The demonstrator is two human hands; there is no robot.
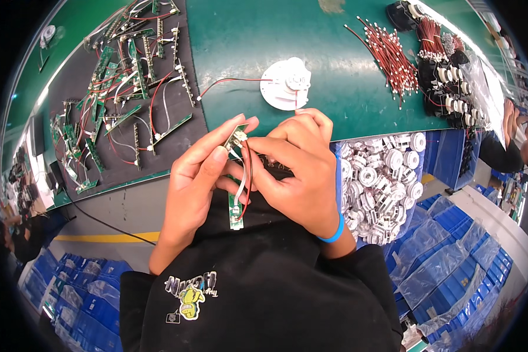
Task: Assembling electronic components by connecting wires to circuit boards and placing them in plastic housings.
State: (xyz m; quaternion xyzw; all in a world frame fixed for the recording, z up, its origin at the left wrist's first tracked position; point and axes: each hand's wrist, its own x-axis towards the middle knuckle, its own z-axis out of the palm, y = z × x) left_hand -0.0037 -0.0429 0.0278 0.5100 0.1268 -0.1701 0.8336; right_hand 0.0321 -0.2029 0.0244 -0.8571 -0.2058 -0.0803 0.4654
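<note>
My left hand (195, 179) grips a narrow green circuit board (236, 216), whose upper end carries a white connector (238, 137) between thumb and fingers. A red-and-black wire and a white ribbon cable (241, 186) hang in loops along it. My right hand (302, 167), with a blue wristband, pinches close beside that connector, at the red-and-black wire (248, 170). Whether the plug is fully seated is hidden by the fingers. Just beyond my hands, a white round plastic part (277, 88) with a red wire lead lies on the green table.
A dark mat (70, 144) at left bears several wired circuit boards. Red wire leads (387, 58) lie in a pile at far right. A blue bin (419, 176) of white plastic parts stands by my right arm. Blue crates (452, 264) stand lower right; another person's hand (508, 120) shows at the right.
</note>
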